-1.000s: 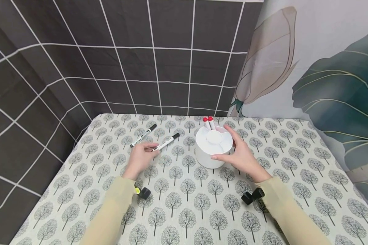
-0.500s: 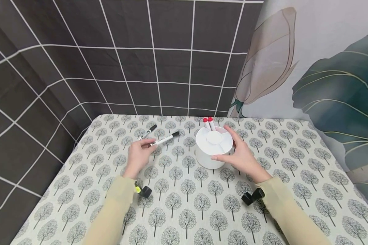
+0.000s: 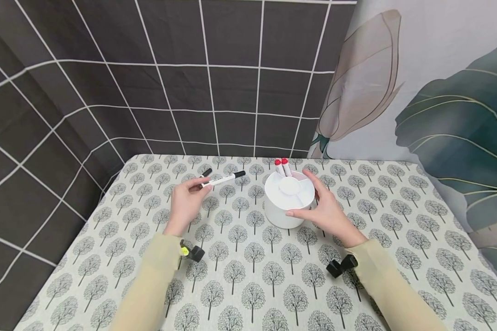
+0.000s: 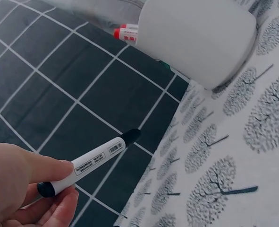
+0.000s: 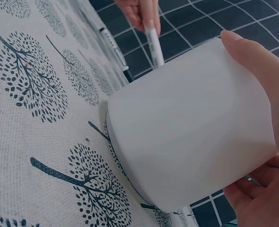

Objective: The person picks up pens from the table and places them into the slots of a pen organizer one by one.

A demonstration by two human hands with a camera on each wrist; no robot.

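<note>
A white marker with a black cap (image 4: pixel 99 161) is pinched near its rear end by my left hand (image 3: pixel 186 204), its cap pointing right and clear of the cloth. My right hand (image 3: pixel 327 209) grips the side of a round white pen holder (image 3: pixel 283 214) with thumb and fingers spread around it. Two red-capped markers (image 3: pixel 283 166) stand in the holder's back left compartment. Behind the left hand, a second black-capped marker (image 3: pixel 207 173) lies on the table, mostly hidden in the head view; in the right wrist view this lying marker (image 5: pixel 113 47) shows more fully.
The table (image 3: pixel 252 276) wears a cloth printed with trees. A dark curtain with white grid lines (image 3: pixel 232 87) hangs behind it, and a leaf-patterned curtain (image 3: pixel 430 92) hangs at the right. Small black cameras sit on both wrists.
My left hand has raised its marker off the cloth and shifted slightly left and away from me; the marker has turned flatter. My right hand and the pen holder stay put.
</note>
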